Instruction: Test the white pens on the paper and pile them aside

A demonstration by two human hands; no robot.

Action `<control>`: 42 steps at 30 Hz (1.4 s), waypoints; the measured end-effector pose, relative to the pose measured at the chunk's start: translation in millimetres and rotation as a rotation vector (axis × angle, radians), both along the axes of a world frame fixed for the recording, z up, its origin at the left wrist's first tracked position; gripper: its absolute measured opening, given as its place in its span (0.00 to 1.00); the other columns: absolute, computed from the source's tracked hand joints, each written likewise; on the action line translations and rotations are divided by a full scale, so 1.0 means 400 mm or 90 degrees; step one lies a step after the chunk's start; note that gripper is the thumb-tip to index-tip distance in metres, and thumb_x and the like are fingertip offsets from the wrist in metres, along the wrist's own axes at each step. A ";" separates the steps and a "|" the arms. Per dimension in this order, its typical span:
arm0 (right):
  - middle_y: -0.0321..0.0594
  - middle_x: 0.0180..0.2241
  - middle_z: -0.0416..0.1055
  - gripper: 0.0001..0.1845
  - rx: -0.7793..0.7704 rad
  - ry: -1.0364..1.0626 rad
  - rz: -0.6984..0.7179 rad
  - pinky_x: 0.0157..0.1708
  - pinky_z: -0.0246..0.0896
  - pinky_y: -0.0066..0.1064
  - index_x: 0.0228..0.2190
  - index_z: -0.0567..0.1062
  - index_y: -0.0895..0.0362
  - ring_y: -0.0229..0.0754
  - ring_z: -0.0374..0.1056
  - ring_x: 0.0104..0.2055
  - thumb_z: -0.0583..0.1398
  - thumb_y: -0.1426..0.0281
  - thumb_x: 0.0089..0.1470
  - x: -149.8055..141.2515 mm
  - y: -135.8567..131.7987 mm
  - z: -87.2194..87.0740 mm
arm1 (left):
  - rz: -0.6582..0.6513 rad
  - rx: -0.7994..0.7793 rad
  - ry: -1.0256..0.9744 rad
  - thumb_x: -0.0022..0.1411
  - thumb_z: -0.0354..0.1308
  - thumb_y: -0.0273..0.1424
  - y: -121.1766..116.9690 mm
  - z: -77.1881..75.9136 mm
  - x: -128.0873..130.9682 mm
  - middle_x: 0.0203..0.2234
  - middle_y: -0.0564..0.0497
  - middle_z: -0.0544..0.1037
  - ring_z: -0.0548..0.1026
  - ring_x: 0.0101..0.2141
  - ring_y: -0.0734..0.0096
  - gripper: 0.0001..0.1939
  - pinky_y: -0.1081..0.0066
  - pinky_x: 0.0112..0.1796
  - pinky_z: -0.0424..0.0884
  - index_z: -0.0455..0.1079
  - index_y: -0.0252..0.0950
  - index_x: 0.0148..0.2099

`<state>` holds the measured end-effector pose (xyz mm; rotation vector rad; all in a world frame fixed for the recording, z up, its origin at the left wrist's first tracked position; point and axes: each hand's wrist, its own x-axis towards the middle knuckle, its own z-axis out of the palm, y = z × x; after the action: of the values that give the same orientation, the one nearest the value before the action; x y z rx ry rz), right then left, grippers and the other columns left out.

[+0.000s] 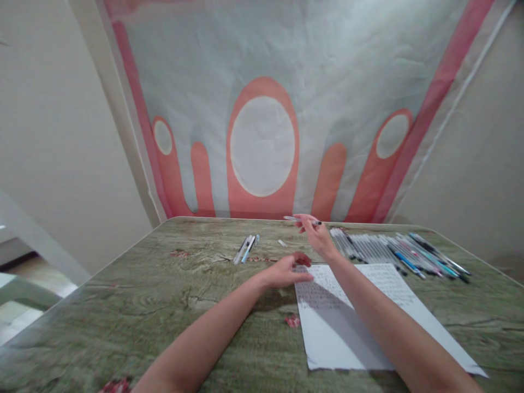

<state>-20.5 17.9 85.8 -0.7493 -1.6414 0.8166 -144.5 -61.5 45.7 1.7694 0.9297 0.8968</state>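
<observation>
My right hand (314, 236) is raised over the far part of the table, its fingers closed around a slim pen (291, 218) with a pale, clear-looking barrel and a dark end. Below it, my left hand (289, 270) lies at the top left corner of a white sheet of paper (339, 338), thumb and fingers apart, touching the edge. Rows of handwriting cover the upper part of the sheet. My right forearm crosses above the paper and hides some of it. A small white piece (282, 243), too small to name, lies just beyond my left hand.
Several pens (246, 248) lie together left of my hands. A long row of many pens and clear tubes (380, 248) spreads to the right, beyond the paper. The wood-patterned table (123, 305) ends at a wall hung with a pink and grey sheet (262, 54).
</observation>
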 end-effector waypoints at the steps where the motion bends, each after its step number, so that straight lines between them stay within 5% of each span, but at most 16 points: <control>1: 0.40 0.27 0.70 0.23 0.005 0.018 -0.020 0.25 0.61 0.29 0.36 0.72 0.57 0.38 0.64 0.28 0.49 0.53 0.51 0.015 0.005 0.016 | -0.030 0.054 0.088 0.41 0.63 0.43 -0.011 0.000 0.004 0.41 0.45 0.70 0.67 0.42 0.63 0.30 0.65 0.45 0.60 0.66 0.36 0.46; 6: 0.32 0.19 0.63 0.16 0.048 0.041 -0.164 0.18 0.56 0.24 0.29 0.68 0.57 0.33 0.58 0.19 0.57 0.57 0.46 0.088 0.017 0.082 | -0.080 0.220 0.298 0.30 0.66 0.47 -0.030 -0.016 0.020 0.46 0.46 0.67 0.61 0.48 0.56 0.41 0.61 0.51 0.52 0.64 0.39 0.49; 9: 0.32 0.20 0.63 0.15 0.011 0.050 -0.131 0.19 0.57 0.24 0.33 0.67 0.57 0.33 0.60 0.21 0.55 0.59 0.48 0.122 0.000 0.083 | -0.073 0.239 0.325 0.32 0.65 0.47 -0.020 -0.023 0.018 0.46 0.46 0.66 0.61 0.48 0.56 0.40 0.61 0.51 0.52 0.64 0.39 0.50; 15: 0.40 0.26 0.69 0.15 -0.212 -0.119 0.052 0.24 0.61 0.27 0.31 0.69 0.59 0.38 0.65 0.29 0.52 0.60 0.50 0.209 -0.133 -0.021 | -0.076 0.279 0.317 0.36 0.63 0.47 -0.008 -0.018 0.006 0.44 0.46 0.68 0.63 0.47 0.57 0.35 0.63 0.49 0.53 0.65 0.41 0.47; 20: 0.34 0.20 0.66 0.10 -0.194 -0.256 -0.012 0.24 0.57 0.28 0.25 0.67 0.56 0.37 0.61 0.23 0.55 0.62 0.48 0.286 -0.240 -0.115 | -0.072 0.299 0.301 0.34 0.64 0.48 -0.005 -0.025 0.002 0.44 0.47 0.68 0.62 0.47 0.57 0.35 0.63 0.49 0.53 0.66 0.42 0.47; 24: 0.34 0.20 0.65 0.11 -0.157 -0.280 -0.072 0.24 0.55 0.28 0.22 0.64 0.55 0.37 0.61 0.24 0.53 0.62 0.49 0.317 -0.263 -0.153 | -0.072 0.300 0.304 0.34 0.63 0.49 -0.003 -0.029 0.001 0.44 0.46 0.68 0.62 0.47 0.57 0.36 0.62 0.49 0.53 0.66 0.42 0.47; 28: 0.33 0.18 0.62 0.13 -0.129 -0.301 -0.123 0.24 0.53 0.28 0.20 0.62 0.55 0.37 0.59 0.22 0.53 0.62 0.50 0.326 -0.257 -0.173 | -0.077 0.282 0.319 0.34 0.63 0.50 -0.003 -0.027 0.003 0.45 0.46 0.67 0.61 0.47 0.57 0.36 0.62 0.49 0.53 0.66 0.42 0.47; 42: 0.34 0.19 0.64 0.12 -0.122 -0.312 -0.094 0.23 0.52 0.28 0.20 0.62 0.55 0.38 0.60 0.22 0.53 0.62 0.50 0.322 -0.264 -0.166 | -0.074 0.269 0.317 0.34 0.64 0.49 -0.001 -0.026 0.006 0.45 0.46 0.67 0.61 0.47 0.58 0.35 0.62 0.50 0.52 0.66 0.42 0.47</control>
<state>108.2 -87.9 19.5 -1.2675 -1.9224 0.7263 -141.9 -62.0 35.3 2.4564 0.9776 0.6139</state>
